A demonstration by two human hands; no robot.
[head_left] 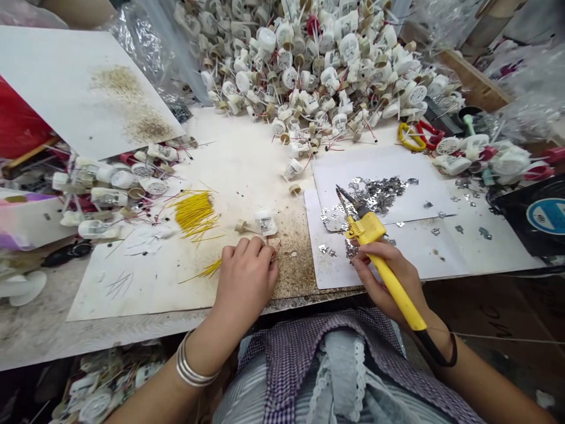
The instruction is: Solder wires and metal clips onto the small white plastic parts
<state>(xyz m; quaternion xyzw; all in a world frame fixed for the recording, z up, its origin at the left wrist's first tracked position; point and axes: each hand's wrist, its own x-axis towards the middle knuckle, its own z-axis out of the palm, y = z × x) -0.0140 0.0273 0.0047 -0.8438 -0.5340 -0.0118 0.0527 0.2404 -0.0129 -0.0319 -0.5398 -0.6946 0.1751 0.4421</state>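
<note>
My left hand (247,268) rests knuckles up on the board, its fingers curled and pressed together; what they hold is hidden beneath. Just beyond its fingertips lies a small white plastic motor unit (265,223) with a tan cap on its shaft, and thin red wires show beside the index finger. Some yellow wires (207,271) stick out left of this hand. My right hand (392,277) is closed around a yellow soldering iron (392,288). The iron's tip points away over a pile of small metal plates (382,194) on white paper.
A large heap of white motor units (309,65) fills the back, with more at left (115,182) and right (489,156). A yellow wire bundle (193,212) lies left of centre. Yellow-handled pliers (411,137) lie back right. A black box (538,212) stands at far right.
</note>
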